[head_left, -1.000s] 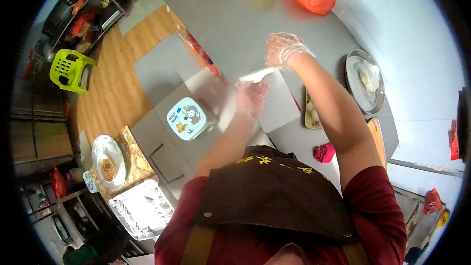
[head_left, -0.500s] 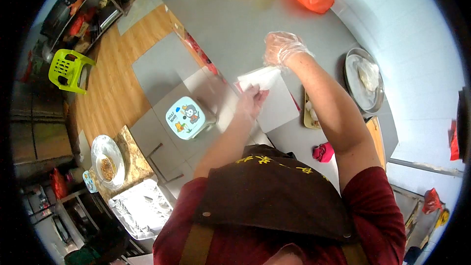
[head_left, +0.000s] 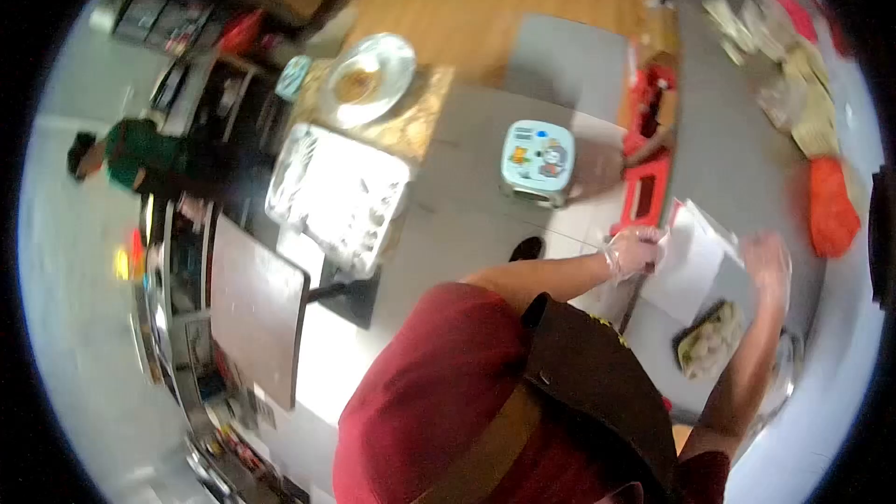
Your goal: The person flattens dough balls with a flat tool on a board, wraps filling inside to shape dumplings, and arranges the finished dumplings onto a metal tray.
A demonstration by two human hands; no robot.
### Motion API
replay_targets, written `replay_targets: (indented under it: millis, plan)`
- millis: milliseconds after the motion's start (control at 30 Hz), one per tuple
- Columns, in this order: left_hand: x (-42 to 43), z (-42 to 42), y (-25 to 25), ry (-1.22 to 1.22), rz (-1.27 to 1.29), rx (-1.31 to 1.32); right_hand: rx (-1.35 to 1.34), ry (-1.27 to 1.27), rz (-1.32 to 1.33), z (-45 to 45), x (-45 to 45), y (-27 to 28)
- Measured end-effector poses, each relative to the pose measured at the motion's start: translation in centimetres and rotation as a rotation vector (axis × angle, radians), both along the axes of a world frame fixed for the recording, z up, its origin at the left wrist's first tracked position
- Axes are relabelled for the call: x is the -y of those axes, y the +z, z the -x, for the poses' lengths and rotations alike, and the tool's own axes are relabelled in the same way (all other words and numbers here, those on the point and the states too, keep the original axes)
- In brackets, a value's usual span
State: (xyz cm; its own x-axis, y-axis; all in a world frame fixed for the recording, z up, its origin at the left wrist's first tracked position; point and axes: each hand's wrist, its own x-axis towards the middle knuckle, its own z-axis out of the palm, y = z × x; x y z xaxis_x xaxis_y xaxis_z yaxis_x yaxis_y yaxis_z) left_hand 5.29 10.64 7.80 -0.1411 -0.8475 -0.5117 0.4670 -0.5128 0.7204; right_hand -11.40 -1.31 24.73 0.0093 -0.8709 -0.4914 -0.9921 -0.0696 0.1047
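Note:
White paper sheets [head_left: 686,271] lie on the grey counter, with a flap raised along their upper edge. My left hand [head_left: 637,250], in a clear plastic glove, is closed at the left edge of the paper. At the paper's right corner is my right hand [head_left: 767,261], also gloved; motion blur hides how its fingers are set. Just below the sheets, beside my right forearm, a yellowish tray [head_left: 695,364] holds several pale rounded pieces [head_left: 717,340].
An orange-red bag [head_left: 831,208] and stacked pale trays [head_left: 810,103] sit along the counter's wall side. A cartoon-topped stool [head_left: 538,159] stands on the floor. Left are a foil-covered tray [head_left: 336,191], a bowl [head_left: 370,79] and a person in green [head_left: 154,154].
My view has swung left, bringing the person in green and a brown board into sight. My hands have moved apart to opposite sides of the paper.

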Motion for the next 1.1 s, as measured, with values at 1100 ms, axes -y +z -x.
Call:
replay_targets:
  millis: [1100]
  plan:
    - [-35.0,-48.3,-23.9,0.832,-0.249,0.759,0.333,0.516,0.151,-22.4,-15.7,-15.2]
